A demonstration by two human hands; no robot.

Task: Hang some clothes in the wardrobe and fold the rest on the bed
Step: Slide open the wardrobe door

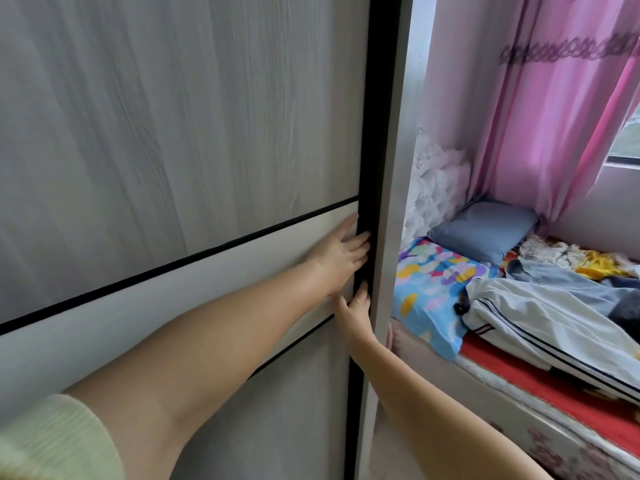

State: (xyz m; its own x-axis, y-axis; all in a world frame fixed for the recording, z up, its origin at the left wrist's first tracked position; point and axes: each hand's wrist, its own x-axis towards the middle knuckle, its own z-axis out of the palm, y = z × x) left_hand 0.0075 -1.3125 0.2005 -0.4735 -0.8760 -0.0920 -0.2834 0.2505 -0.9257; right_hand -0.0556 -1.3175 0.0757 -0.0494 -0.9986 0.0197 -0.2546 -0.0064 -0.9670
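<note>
Opening the wardrobe door (180,126): left hand (337,252) spread flat, right hand (355,306) fingertips hooking its black edge; next, probably sliding it aside.

Pink curtain (540,109) hangs at head end of bed, purple lace band across upper part. Window (627,140) at far right, partly covered by curtain. White ruffled fabric (433,181) bunched in corner behind pillows. Grey-blue pillow (485,230) beside patterned blue pillow (433,282).
</note>
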